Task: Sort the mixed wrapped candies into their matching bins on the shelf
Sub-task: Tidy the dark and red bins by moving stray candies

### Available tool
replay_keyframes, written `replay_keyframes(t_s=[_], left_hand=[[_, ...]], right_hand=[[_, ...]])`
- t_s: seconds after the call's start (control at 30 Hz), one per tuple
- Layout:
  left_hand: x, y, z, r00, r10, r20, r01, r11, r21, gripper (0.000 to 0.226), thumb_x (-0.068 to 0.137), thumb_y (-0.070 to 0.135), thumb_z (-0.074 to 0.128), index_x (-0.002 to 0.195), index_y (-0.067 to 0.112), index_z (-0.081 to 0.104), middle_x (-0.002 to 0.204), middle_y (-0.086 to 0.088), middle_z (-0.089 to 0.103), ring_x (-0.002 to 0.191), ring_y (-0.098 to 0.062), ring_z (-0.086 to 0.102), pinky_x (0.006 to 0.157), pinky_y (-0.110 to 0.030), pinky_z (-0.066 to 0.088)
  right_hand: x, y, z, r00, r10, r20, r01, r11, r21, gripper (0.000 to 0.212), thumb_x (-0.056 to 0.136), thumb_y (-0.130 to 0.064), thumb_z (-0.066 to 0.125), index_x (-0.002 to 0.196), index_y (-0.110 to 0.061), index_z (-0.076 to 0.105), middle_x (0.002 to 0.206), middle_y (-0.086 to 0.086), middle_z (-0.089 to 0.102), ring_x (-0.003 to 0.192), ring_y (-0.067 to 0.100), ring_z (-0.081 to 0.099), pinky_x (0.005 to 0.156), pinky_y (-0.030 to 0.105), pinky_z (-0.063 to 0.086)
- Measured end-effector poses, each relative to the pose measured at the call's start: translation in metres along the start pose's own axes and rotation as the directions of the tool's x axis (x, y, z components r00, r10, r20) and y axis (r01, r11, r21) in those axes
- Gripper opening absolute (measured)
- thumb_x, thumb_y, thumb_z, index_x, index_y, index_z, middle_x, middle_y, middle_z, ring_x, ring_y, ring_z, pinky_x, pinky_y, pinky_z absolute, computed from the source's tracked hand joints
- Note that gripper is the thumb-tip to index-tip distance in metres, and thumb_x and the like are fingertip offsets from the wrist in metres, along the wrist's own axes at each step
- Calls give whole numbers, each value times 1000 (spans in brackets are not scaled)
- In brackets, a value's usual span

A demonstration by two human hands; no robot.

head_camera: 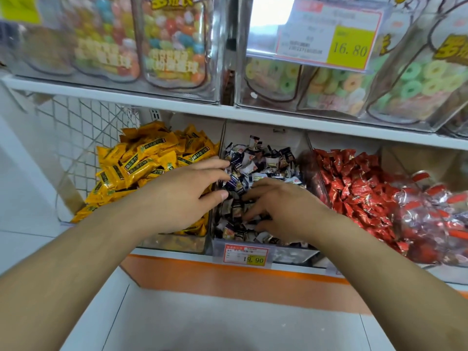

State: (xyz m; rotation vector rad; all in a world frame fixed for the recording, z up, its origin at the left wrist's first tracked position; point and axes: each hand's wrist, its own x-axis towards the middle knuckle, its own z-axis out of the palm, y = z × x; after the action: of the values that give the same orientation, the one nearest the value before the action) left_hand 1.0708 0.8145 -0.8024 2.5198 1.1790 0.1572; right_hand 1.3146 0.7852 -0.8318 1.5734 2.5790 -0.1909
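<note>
Head view: both bare hands reach into the middle clear plastic bin point(253, 240) on the lower white shelf point(177, 258), which is heaped with small navy-and-white wrapped candies point(263, 160); the left hand point(188, 191) lies over the bin's left wall, fingers extended onto the heap; the right hand point(281, 207) has its fingers curled down into the candies near the front edge, though whether it grips one I cannot tell; yellow wrapped candies point(141, 160) fill the left bin, red wrapped candies point(354, 183) the right.

Price tag point(329, 34) above candy jars point(172, 41)
</note>
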Motion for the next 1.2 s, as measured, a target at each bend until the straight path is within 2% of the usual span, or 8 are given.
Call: replay_keyframes(t_s=[0.17,0.33,0.5,0.6,0.7,0.87,1.03,1.2], left_hand=[[-1,1,0,1000,-6,-9,6,1000,-3,48,107,48,40,153,37,42,164,34,10,149,9,12,108,-15,19],[0,3,0,1000,-12,-17,13,1000,8,48,107,49,41,153,36,42,164,34,11,149,3,22,112,-22,27],[2,4,1,999,-17,-33,17,1000,6,47,107,47,43,152,34,45,163,32,14,147,0,28,111,-22,30],[2,5,2,999,-21,-39,21,1000,7,45,107,45,43,151,34,46,163,32,14,149,1,25,111,-20,28],[2,5,3,999,-21,-40,22,1000,11,43,108,43,43,149,32,48,164,31,14,148,0,26,108,-19,28],[1,4,3,999,-29,-39,28,999,-15,38,108,42,43,144,33,53,164,30,16,148,-1,27,105,-19,27],[2,4,3,999,-31,-40,30,999,-23,37,108,43,43,142,33,55,163,30,17,146,-4,33,106,-22,33],[2,0,3,999,-18,-45,16,999,-32,37,108,42,44,141,33,56,163,29,19,145,-4,34,107,-24,34]], right_hand=[[-9,6,-5,994,94,-56,-97,994,-57,28,94,-39,67,118,-53,71,151,-27,46,139,10,37,107,37,43],[-11,4,-17,988,131,-88,-142,980,-143,36,91,-34,68,121,-53,69,152,-19,47,140,18,36,111,41,37],[-3,0,-20,984,57,-171,-53,998,26,37,92,-42,68,128,-48,66,152,-15,46,145,19,31,118,47,32],[9,-14,-3,997,-25,-80,40,980,194,51,91,-56,64,141,-47,56,153,-19,42,145,12,27,120,45,31],[15,-14,10,998,-54,16,52,990,131,57,88,-72,56,141,-53,52,160,-22,32,152,11,12,123,42,24],[5,2,10,996,-77,-36,78,997,28,33,87,-61,64,117,-52,70,146,-21,51,135,10,40,111,40,40],[-7,7,0,999,30,12,-29,999,-35,31,87,-66,66,113,-51,74,142,-24,54,136,6,37,112,33,39],[-10,6,-5,993,104,-60,-111,987,-113,22,88,-56,70,106,-45,77,138,-28,56,131,6,39,105,30,43]])
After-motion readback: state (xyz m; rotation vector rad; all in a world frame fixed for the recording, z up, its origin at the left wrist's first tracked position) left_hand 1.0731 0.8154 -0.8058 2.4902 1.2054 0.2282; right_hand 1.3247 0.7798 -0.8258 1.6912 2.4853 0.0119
